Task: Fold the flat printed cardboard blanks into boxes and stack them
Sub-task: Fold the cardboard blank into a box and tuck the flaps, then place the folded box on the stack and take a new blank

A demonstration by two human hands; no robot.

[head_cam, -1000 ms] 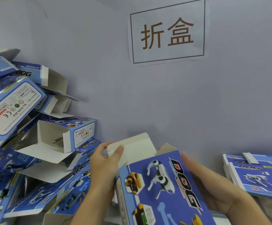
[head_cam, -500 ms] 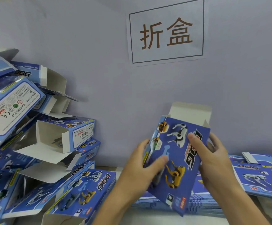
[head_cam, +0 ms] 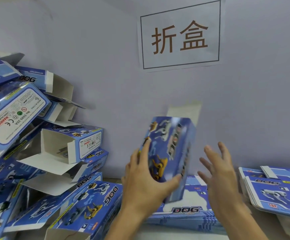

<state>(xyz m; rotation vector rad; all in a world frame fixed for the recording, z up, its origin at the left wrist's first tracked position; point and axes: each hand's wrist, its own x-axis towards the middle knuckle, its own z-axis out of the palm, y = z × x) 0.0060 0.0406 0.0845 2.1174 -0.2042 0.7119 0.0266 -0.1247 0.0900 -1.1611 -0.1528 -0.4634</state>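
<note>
Gripping the folded box (head_cam: pixel 168 153) near its lower end, the left hand (head_cam: pixel 147 184) curls thumb and fingers round it. The box stands nearly upright, blurred, its white top flap raised toward 12 o'clock. The right hand (head_cam: pixel 222 177) is at 3 o'clock of the box, fingers spread and straight, apart from it and holding nothing. Flat blanks (head_cam: pixel 192 210) lie below; finished boxes (head_cam: pixel 42 153) pile up at 9 o'clock.
</note>
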